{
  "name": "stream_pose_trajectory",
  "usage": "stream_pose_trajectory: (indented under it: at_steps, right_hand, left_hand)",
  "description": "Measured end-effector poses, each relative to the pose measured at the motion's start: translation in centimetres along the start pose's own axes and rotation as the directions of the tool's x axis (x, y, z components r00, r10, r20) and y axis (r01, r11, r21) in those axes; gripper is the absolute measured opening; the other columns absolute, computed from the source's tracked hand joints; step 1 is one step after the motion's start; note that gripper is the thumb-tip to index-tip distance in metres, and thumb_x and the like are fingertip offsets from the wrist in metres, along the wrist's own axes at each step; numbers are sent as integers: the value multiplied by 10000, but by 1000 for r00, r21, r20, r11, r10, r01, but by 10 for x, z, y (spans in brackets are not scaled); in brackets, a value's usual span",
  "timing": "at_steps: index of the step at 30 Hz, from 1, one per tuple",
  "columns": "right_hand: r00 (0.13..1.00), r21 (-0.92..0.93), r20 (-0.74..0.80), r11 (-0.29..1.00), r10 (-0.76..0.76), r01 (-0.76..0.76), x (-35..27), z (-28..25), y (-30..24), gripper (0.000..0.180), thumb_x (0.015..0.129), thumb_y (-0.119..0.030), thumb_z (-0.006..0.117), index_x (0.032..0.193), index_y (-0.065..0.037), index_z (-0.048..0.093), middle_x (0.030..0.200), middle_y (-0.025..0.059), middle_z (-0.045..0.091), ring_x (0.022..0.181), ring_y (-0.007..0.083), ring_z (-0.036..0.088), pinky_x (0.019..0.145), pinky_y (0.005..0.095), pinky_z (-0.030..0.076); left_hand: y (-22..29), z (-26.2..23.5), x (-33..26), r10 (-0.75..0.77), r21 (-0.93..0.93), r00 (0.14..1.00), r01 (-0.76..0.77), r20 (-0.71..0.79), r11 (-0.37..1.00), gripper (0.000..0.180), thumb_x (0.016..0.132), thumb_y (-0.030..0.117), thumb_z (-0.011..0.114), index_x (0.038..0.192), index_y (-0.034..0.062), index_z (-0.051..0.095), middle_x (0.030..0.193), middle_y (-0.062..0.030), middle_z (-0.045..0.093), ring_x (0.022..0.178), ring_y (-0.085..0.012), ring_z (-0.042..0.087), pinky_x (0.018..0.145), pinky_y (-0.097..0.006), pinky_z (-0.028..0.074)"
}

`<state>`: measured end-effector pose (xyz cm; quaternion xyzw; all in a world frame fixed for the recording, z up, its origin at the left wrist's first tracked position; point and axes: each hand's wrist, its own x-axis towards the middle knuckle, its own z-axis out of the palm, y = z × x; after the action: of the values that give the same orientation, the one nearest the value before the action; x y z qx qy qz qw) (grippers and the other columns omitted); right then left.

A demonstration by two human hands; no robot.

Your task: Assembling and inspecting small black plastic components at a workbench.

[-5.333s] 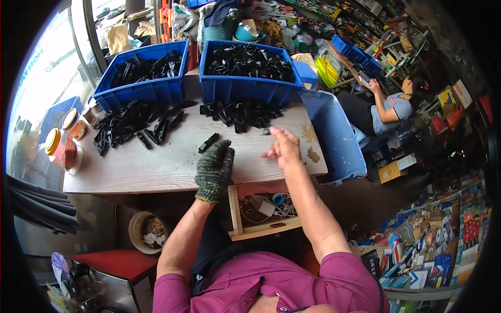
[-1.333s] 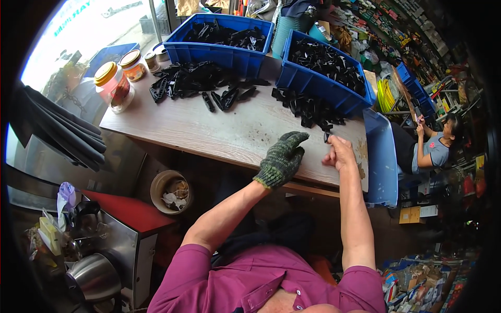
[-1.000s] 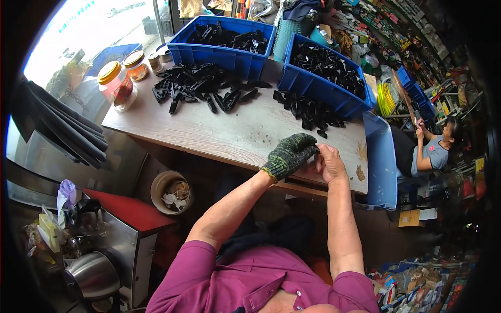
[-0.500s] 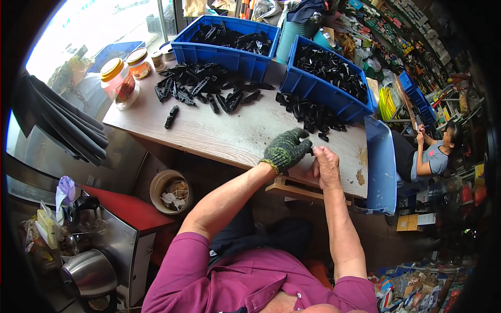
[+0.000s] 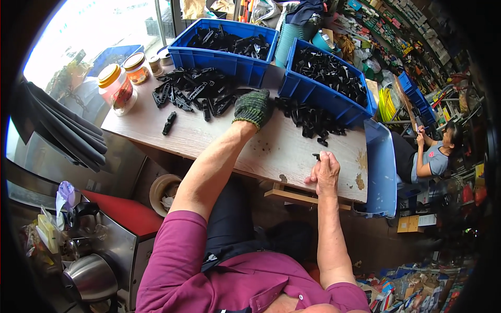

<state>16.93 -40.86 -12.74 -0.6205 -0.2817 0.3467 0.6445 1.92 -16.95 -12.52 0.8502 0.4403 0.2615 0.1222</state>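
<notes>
My left hand [image 5: 252, 108], in a dark green knitted glove, reaches to the right end of a pile of long black plastic parts [image 5: 194, 89] on the table. Its fingers point away from me and are hidden behind the back of the glove, so I cannot tell whether they grip a part. Over the table's near right side is my bare right hand [image 5: 326, 175], closed with thumb and finger pinching a small black plastic piece [image 5: 317, 156]. Beyond it lies a heap of smaller black pieces [image 5: 308, 117]. A single long black part [image 5: 169, 123] rests apart on the left.
Two blue crates, one of long parts [image 5: 222, 63] and one of small pieces [image 5: 319, 93], stand along the back. Lidded jars [image 5: 116, 88] are at the left corner. A blue bin [image 5: 380, 167] adjoins the right edge. Another person [image 5: 431, 156] sits farther right.
My left hand has moved away from my right hand, forward and left to the long parts. My right hand has shifted slightly nearer to me, still pinching the small piece.
</notes>
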Motion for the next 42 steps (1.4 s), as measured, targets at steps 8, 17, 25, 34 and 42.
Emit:
stream_pose_trajectory:
  at_steps: [8,17,25,34,42]
  right_hand:
    - [998,13,-54,1000,13,-12,2,2,2,276,991,-345,510,857,-106,482,464,-26,304,369,97,329,323,316,461]
    - [990,87,-132,995,59,-48,-2,8,-3,286,979,-392,476,863,-131,488,497,-37,284,383,92,301,333,326,447]
    - [991,104,-124,994,42,-29,-6,4,0,312,979,-416,456,900,-120,516,529,-30,305,395,101,311,339,325,428]
    - [964,-98,-179,979,-195,179,2,-4,16,260,990,-270,472,854,-69,566,672,-6,421,539,99,387,494,274,365]
    - [904,-282,-153,894,-400,348,4,-12,18,280,958,-147,520,707,-62,430,657,-33,318,621,81,308,542,296,278]
  left_hand:
    - [23,-15,-77,242,99,970,-243,22,965,198,832,228,637,990,111,659,962,-145,669,913,-353,623,741,-486,512]
    - [29,-19,-115,309,121,942,-294,-129,948,239,881,171,594,1106,133,666,895,-127,638,879,-344,609,755,-484,484]
    - [81,8,-139,195,-725,979,-90,63,683,202,956,175,618,1097,37,658,997,-167,663,940,-368,646,791,-420,510]
    - [102,18,-132,148,-749,975,26,165,662,262,994,199,562,1161,15,645,1068,-188,674,958,-351,654,831,-396,509]
    - [144,37,-140,-47,-827,996,90,77,555,388,968,238,575,1296,32,546,1035,-264,671,941,-437,650,805,-487,505]
